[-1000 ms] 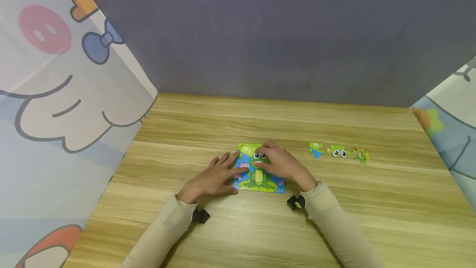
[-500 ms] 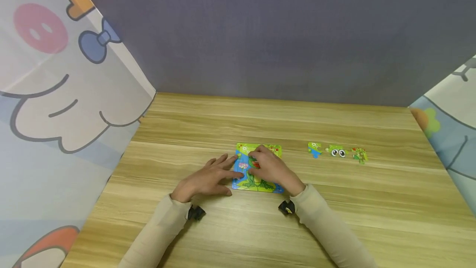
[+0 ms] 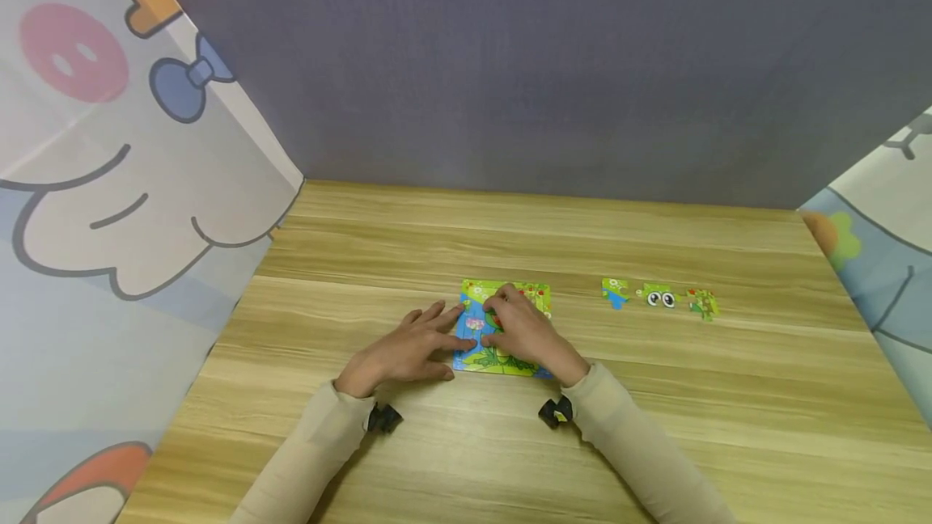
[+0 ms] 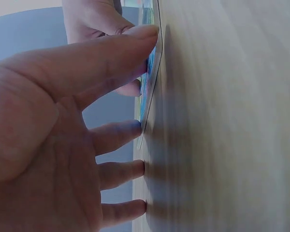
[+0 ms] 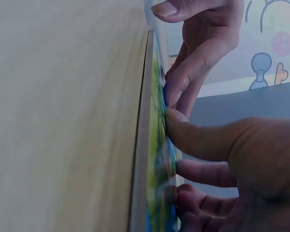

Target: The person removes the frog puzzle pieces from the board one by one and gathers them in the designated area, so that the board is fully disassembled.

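Observation:
A frog jigsaw puzzle in its flat tray [image 3: 475, 315] lies on the table in front of me, between both hands. My left hand [image 3: 408, 348] rests at its left side with fingers spread; the left wrist view has its thumb [image 4: 111, 53] along the raised near edge and other fingertips on the table. My right hand [image 3: 526, 334] bends over the middle of the picture, thumb and fingers curled about the puzzle piece with the frog's mouth. From the right wrist view, the right thumb [image 5: 203, 137] touches the puzzle surface. The hand hides much of the frog.
Three loose puzzle pieces lie in a row to the right: a green-and-blue one [image 3: 615, 291], one with frog eyes [image 3: 660, 298], and one with red flowers [image 3: 702, 303]. The wooden table [image 3: 510, 459] meets a grey panel [image 3: 546, 87] at the back. Cartoon-printed walls stand at both sides.
My right hand has slid left and slightly down across the puzzle, now covering the frog's face and belly. The left hand has shifted slightly left. The loose pieces lie as before.

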A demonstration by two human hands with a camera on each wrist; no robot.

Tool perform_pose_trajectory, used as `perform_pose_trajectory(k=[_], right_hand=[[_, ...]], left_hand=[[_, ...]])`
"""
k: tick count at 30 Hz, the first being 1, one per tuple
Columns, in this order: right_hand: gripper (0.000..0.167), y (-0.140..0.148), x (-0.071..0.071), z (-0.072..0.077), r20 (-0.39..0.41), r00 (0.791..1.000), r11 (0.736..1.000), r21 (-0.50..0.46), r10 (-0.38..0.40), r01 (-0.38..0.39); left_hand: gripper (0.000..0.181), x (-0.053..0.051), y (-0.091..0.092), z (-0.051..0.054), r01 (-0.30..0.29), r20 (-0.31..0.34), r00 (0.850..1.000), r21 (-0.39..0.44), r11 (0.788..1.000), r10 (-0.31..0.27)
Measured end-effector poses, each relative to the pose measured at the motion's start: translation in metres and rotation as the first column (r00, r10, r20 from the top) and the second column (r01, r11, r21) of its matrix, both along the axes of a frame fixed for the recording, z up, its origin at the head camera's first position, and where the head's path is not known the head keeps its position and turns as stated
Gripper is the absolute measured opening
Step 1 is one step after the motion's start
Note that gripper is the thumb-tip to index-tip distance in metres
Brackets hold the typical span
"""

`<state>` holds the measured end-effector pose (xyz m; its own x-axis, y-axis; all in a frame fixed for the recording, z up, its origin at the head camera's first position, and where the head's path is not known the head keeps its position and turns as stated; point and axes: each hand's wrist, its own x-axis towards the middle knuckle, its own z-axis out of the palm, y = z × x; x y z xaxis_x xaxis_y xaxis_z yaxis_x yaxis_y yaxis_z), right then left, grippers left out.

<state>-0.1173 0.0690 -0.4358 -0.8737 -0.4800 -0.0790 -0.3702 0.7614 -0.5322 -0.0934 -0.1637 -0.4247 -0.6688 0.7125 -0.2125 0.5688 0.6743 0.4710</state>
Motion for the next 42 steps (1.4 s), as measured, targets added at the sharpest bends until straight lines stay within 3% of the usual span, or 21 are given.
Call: perform_pose_trajectory(k=[8, 20, 42], right_hand=[[0.048, -0.0003, -0.0023, -0.0026, 0.038, 0.999, 0.999, -0.029, -0.034, 0.035], [0.043, -0.0039, 0.0014, 0.001, -0.017, 1.0, 0.999, -0.035, -0.019, 0.018], [0.047, -0.0041, -0.0008, 0.0004, 0.06, 0.997, 0.996, -0.069, -0.055, 0.059]], left_hand=[[0.051, -0.0016, 0.0002, -0.0015, 0.006, 0.003, 1.0, -0.003, 1.0, -0.006], [0.051, -0.001, 0.0013, 0.0, 0.0, 0.008, 1.0, 0.001, 1.0, 0.0], [0.051, -0.0005, -0.0001, -0.0004, -0.004, 0.028, 1.0, 0.009, 1.0, 0.004]])
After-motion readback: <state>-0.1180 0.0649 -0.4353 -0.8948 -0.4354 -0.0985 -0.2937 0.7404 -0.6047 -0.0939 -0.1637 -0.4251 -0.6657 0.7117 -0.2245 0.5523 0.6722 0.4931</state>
